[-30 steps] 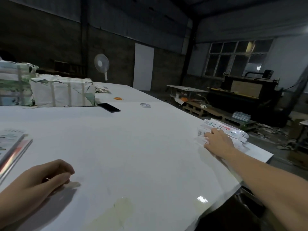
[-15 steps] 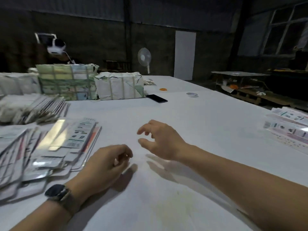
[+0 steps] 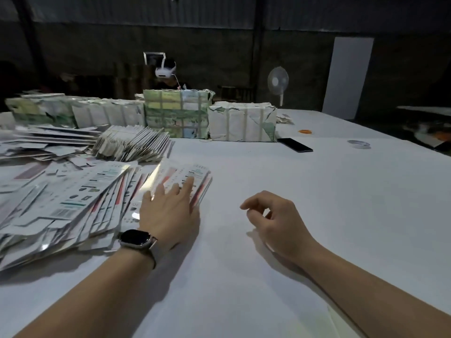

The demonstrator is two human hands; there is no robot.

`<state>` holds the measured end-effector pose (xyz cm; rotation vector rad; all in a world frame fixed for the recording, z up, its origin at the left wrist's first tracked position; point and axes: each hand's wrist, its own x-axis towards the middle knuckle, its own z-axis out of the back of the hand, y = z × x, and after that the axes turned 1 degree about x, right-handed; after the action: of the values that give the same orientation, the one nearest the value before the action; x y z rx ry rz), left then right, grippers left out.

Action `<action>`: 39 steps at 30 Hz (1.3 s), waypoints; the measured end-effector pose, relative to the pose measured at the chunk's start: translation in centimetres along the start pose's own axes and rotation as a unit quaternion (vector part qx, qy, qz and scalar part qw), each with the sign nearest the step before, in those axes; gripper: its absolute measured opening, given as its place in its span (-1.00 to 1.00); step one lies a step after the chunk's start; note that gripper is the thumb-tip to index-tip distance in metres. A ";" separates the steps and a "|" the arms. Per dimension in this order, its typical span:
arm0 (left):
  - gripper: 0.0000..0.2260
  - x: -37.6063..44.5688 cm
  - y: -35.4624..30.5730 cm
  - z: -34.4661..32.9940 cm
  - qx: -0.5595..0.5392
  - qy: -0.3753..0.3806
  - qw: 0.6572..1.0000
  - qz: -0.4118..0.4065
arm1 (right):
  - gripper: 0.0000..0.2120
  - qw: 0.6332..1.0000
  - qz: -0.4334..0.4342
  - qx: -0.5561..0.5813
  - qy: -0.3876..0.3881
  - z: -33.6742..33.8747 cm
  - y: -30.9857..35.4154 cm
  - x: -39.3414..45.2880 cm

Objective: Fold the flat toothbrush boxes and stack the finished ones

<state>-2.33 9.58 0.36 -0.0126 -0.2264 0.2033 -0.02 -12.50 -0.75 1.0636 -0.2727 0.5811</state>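
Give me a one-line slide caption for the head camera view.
Left hand rests straight fingers on the flat toothbrush boxes while the right hand hovers loosely curled over the white table.

Dim packing workshop: strapped bundles [image 3: 242,121], heaped flat cartons [image 3: 73,198], corrugated wall [image 3: 219,11].

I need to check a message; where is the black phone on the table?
In the head view the black phone lies flat on the white table, far right of centre, just in front of the right end of the wrapped paper bundle.
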 end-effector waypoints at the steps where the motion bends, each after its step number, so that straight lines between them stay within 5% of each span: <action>1: -0.41 0.0 -0.2 0.2 0.000 -0.020 1.000 -0.019 | -0.72 1.000 -0.004 0.011 -0.002 0.0 0.1 0.0; 8: -0.74 -0.8 -1.8 0.8 -0.005 -0.173 0.979 -0.104 | -0.68 1.000 -0.011 0.023 -0.003 -0.1 0.2 0.0; 13: -0.76 -1.0 -0.9 2.9 -0.261 -0.403 0.856 -0.191 | -0.88 0.991 -0.054 0.116 0.033 -0.4 0.0 0.2; 17: -0.78 -2.6 -3.7 2.4 -0.614 -0.183 0.761 -0.106 | -0.71 0.971 -0.113 0.212 0.006 -0.4 0.3 0.5; 20: -0.59 -3.4 -5.4 1.0 -0.685 -0.019 0.722 -0.093 | -0.78 0.941 -0.154 0.301 -0.018 0.2 0.6 0.3; 23: -0.68 -3.9 -5.8 0.3 -0.703 0.086 0.703 -0.067 | -0.77 0.938 -0.164 0.304 0.029 1.0 0.7 -0.1; 27: -0.84 -3.8 -5.7 0.6 -0.737 0.074 0.671 -0.032 | -0.73 0.952 -0.114 0.260 0.113 0.5 1.2 -0.6; 31: -0.85 -3.9 -5.9 0.5 -0.758 0.086 0.647 -0.011 | -0.78 0.961 -0.105 0.247 0.069 0.2 1.1 -0.4; 39: -0.89 -2.9 -5.7 -0.6 -0.715 0.122 0.688 -0.002 | -0.70 0.957 -0.066 0.283 0.005 0.4 0.8 -0.4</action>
<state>-3.88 3.44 -0.66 -1.6188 -0.0649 -0.0306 -0.80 -12.75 -0.17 1.6174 -0.0188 0.5558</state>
